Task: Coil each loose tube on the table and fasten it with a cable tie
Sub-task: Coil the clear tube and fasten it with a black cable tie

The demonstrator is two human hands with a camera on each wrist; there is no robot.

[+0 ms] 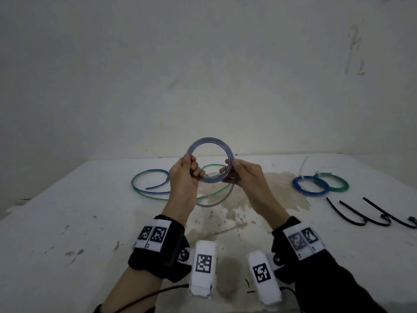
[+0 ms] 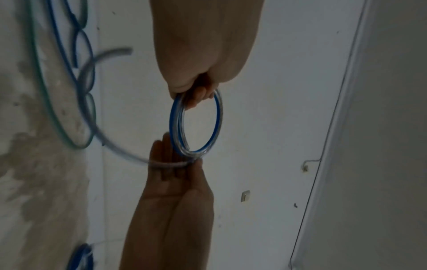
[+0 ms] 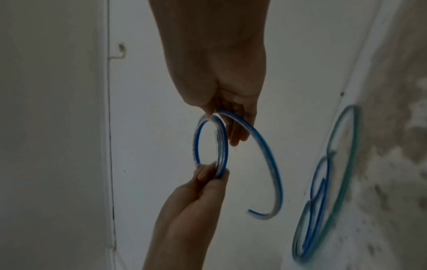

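Observation:
Both hands hold a clear tube with a blue stripe, wound into a small coil (image 1: 209,139), upright above the white table (image 1: 90,211). My left hand (image 1: 194,168) pinches the coil's left side. On the coil's right side, my right hand (image 1: 229,171) pinches it with the thumb on top. The tube's loose tail (image 1: 222,199) curves down from the right hand. In the left wrist view, the left hand (image 2: 196,96) grips the coil (image 2: 172,120) from above and the right hand (image 2: 182,160) from below. The right wrist view shows the right hand (image 3: 221,117), coil (image 3: 224,146) and tail (image 3: 272,164).
A loose green tube (image 1: 133,186) and a loose blue tube (image 1: 158,184) lie tangled on the table behind the left hand. At the right lie a tied blue coil (image 1: 310,193) and a tied green coil (image 1: 338,188). Three black cable ties (image 1: 352,214) lie nearer the right edge.

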